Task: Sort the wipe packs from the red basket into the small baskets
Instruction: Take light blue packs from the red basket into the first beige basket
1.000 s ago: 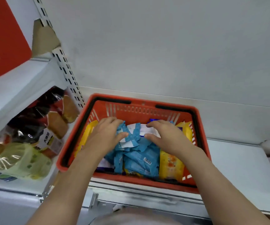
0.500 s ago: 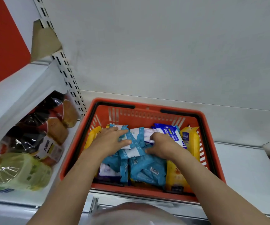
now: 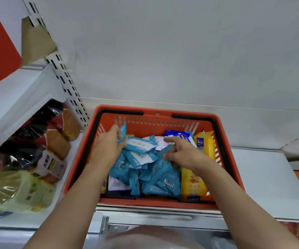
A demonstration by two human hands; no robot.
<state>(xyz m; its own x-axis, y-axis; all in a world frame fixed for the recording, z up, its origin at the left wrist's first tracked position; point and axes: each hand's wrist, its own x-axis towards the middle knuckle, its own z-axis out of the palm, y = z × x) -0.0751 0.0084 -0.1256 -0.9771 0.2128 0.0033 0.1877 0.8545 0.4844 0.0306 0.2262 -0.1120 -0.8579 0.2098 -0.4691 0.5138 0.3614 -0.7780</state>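
The red basket (image 3: 155, 112) stands on a white shelf and holds several light-blue wipe packs (image 3: 161, 180), yellow packs (image 3: 192, 184) and a dark-blue pack (image 3: 179, 135). My left hand (image 3: 107, 146) is inside the basket at its left and grips light-blue packs (image 3: 122, 132), lifting their upper ends. My right hand (image 3: 184, 153) is over the middle of the pile, its thumb and fingers pinching a light-blue pack (image 3: 166, 150), with the index finger stretched out. No small baskets are in view.
Bottles of oil and dark drinks (image 3: 24, 159) lie on the shelf to the left, behind a slotted upright (image 3: 67, 90). A white shelf surface (image 3: 263, 178) lies right of the basket. A white back wall rises behind.
My left hand has risen toward the basket's back left with blue packs in its grip. My right hand has shifted right and spread its fingers over the pile. The view has dropped closer.
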